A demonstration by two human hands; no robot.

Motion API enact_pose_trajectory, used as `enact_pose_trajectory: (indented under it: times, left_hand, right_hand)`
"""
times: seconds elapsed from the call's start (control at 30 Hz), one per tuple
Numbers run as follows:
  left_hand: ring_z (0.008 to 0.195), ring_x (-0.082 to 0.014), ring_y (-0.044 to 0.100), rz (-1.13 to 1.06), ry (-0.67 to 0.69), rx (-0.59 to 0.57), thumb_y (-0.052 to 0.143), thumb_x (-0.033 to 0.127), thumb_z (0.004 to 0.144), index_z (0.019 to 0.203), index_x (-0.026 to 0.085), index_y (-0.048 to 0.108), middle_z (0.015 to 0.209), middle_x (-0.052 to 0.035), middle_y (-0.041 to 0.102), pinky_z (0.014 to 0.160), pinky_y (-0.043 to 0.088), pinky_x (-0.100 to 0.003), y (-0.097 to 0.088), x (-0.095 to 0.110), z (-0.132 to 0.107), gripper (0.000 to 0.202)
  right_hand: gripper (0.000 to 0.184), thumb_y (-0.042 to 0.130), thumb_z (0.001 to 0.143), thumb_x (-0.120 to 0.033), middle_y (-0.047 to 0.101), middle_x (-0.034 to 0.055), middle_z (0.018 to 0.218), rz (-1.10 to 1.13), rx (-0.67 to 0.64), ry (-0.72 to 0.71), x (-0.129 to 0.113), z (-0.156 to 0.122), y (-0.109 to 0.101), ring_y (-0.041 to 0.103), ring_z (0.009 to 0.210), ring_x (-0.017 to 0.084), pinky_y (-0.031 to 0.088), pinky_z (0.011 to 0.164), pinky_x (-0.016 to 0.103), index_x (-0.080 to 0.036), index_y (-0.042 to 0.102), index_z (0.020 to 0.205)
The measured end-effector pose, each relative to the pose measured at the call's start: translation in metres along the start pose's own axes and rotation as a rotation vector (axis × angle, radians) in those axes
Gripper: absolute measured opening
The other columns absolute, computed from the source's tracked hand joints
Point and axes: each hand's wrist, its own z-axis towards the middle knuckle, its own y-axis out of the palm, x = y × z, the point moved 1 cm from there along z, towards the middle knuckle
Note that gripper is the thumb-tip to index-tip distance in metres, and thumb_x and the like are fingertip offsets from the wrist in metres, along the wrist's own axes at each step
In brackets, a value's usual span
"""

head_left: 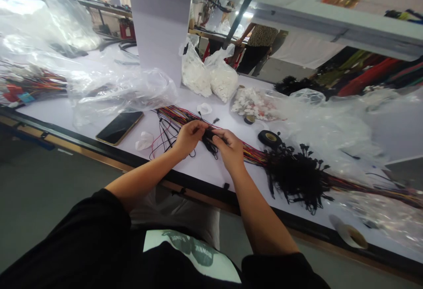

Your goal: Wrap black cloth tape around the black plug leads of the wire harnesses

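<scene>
Both hands meet over a long bundle of red, yellow and black wires (254, 153) that runs across the white table. My left hand (191, 137) is closed, its thumb and forefinger pinched on a small black piece at the wires. My right hand (230, 147) closes on a dark part of the same wires, thumb against the fingers; the exact piece is partly hidden. Below the fingers hang black wire ends (210, 147). Thin loose wires (165, 132) loop out to the left. A dense heap of black connectors (297, 174) lies along the bundle to the right.
A phone (119, 127) lies at left near the table's dark edge. Black tape rolls (269, 138) sit behind the bundle. Bags of white connectors (223, 79) stand at the back. Clear plastic bags (122, 88) cover both sides. A tape roll (355, 236) is at front right.
</scene>
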Motion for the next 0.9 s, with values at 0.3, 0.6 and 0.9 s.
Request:
enact_pose_trajectory:
  times: [0.3, 0.6, 0.9]
  left_hand:
    - [0.051, -0.0055, 0.045, -0.013, 0.055, -0.055, 0.05, 0.007, 0.069, 0.077, 0.013, 0.061, 0.056, 0.0051, 0.052, 0.052, 0.036, -0.019, 0.002, -0.006, 0.0, 0.014]
    - [0.071, -0.0099, 0.056, 0.181, 0.295, -0.048, 0.051, 0.015, 0.076, 0.081, 0.015, 0.063, 0.077, -0.0008, 0.062, 0.068, 0.043, -0.022, 0.002, -0.014, -0.003, 0.013]
    - [0.065, -0.0087, 0.055, 0.26, 0.254, -0.016, 0.052, 0.011, 0.074, 0.07, 0.015, 0.059, 0.063, 0.0026, 0.058, 0.064, 0.042, -0.021, 0.003, 0.001, -0.01, 0.009]
  right_hand:
    - [0.021, 0.056, 0.072, -0.034, 0.07, 0.0017, 0.086, 0.045, 0.003, -0.037, -0.001, 0.0, -0.001, 0.063, 0.081, 0.019, 0.047, 0.078, 0.036, -0.022, 0.065, 0.086]
    - [0.021, 0.052, 0.075, -0.032, 0.071, 0.0041, 0.088, -0.188, 0.006, -0.136, -0.004, 0.0, -0.002, 0.065, 0.082, 0.022, 0.048, 0.077, 0.037, -0.022, 0.064, 0.087]
    - [0.019, 0.049, 0.078, -0.033, 0.071, 0.0053, 0.082, -0.35, 0.004, -0.297, 0.0, 0.002, 0.002, 0.065, 0.074, 0.022, 0.048, 0.07, 0.036, -0.021, 0.063, 0.085]
